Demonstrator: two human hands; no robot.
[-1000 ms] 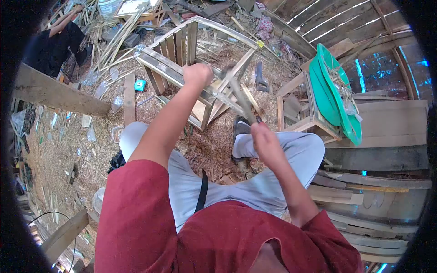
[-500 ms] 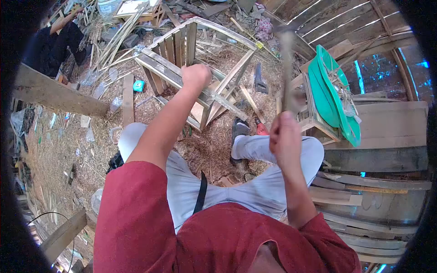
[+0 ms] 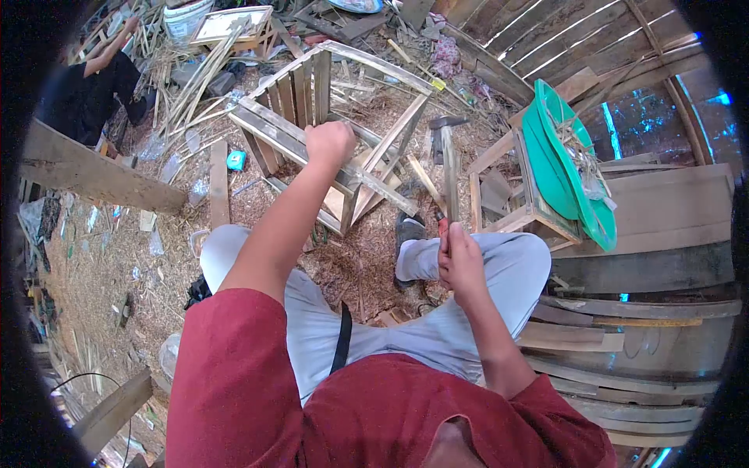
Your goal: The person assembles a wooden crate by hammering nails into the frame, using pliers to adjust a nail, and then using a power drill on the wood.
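Observation:
My right hand [image 3: 462, 264] is wrapped round the handle of a hammer [image 3: 450, 175], held upright with its dark metal head at the far end. A slatted wooden frame [image 3: 269, 118], like an unfinished stool or chair, rests on the ground before me. My left hand [image 3: 330, 145] is closed on its near top rail; the fingertips are hidden. Close to that hand, a light wooden strip [image 3: 386, 191] crosses the frame's corner and sticks out to the right. The hammer is to the right of the frame, apart from it.
Right of the hammer stands another wooden frame [image 3: 530, 175] with a green plastic tray [image 3: 546, 168] of scraps against it. A red-handled tool [image 3: 442, 226] is by my shoe. A teal tape measure [image 3: 236, 161] lies left. Another person [image 3: 94, 93] sits at the upper left, near a post [image 3: 101, 171].
My right hand has come down and a little left, and the hammer with it; its head is now lower. The left hand keeps its hold on the frame.

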